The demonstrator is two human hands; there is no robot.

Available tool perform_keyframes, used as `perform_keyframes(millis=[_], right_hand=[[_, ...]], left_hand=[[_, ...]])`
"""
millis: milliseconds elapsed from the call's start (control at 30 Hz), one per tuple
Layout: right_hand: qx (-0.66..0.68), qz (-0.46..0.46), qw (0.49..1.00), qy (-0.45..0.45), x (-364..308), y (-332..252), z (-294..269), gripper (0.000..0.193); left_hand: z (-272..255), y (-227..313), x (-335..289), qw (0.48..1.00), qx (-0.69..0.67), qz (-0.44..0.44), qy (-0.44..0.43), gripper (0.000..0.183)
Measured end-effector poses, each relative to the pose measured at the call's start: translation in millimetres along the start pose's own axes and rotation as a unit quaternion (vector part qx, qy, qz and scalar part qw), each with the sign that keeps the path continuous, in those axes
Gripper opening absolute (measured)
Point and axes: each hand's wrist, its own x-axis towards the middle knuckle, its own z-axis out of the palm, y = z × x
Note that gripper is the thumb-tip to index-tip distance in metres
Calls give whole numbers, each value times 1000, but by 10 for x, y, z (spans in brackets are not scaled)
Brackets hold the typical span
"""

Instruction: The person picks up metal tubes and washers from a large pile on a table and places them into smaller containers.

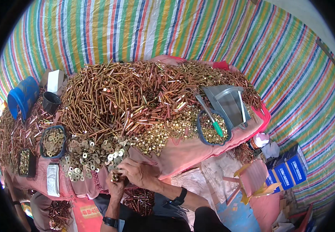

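At the near edge of the cloth-covered table my left hand (116, 188) is closed around a small bunch of brass-coloured metal pieces (115, 177), apparently bolts seen end-on. Over it, from the right, reaches my right hand (139, 174), its fingers bent and drawn together beside the bunch. What those fingers hold, if anything, is hidden. Just beyond both hands spreads a heap of flat washers (84, 156). Small brass-coloured nuts (150, 139) lie to its right. A large pile of long coppery bolts or rods (109, 100) covers the far part of the table.
Blue tubs hold washers (54, 142) and nuts (214, 129). A grey dustpan-like scoop (223, 102) and green-handled tool (217, 127) lie right. A blue container (22, 96) and black cup (51, 102) stand far left. Another person's arm (17, 203) shows at lower left; blue boxes (289, 170) stand right.
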Motion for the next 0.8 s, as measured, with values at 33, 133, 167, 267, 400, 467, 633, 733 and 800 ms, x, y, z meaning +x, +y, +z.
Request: perform_keyframes(millis=[33, 133, 167, 267, 400, 467, 633, 733, 800], right_hand=[[16, 6, 1000, -4, -8, -2, -13, 20], [14, 3, 1000, -11, -7, 21, -9, 21], [24, 9, 1000, -4, 1, 36, 8, 20], [22, 31, 999, 5, 27, 79, 70, 19], [67, 126, 990, -18, -21, 63, 72, 29], [93, 197, 974, -55, -68, 37, 15, 34], [20, 16, 997, -70, -7, 107, -107, 37], [71, 72, 992, -74, 31, 102, -123, 27], [79, 113, 987, -85, 33, 68, -126, 25]], left_hand=[[0, -11, 3, 1000, 1, -2, -9, 12], [-37, -15, 4, 1000, 5, -9, -21, 10], [-33, -11, 2, 1000, 2, -11, -20, 10], [-37, 4, -3, 999, 5, -19, -26, 9], [-6, -17, 16, 999, 37, 15, -31, 10], [-41, -18, 11, 998, 45, 22, -35, 10], [-52, 61, 3, 998, 15, 40, -51, 10], [-47, 114, 4, 998, -14, 2, -61, 10], [-58, 127, 24, 997, -37, 4, -70, 8]])
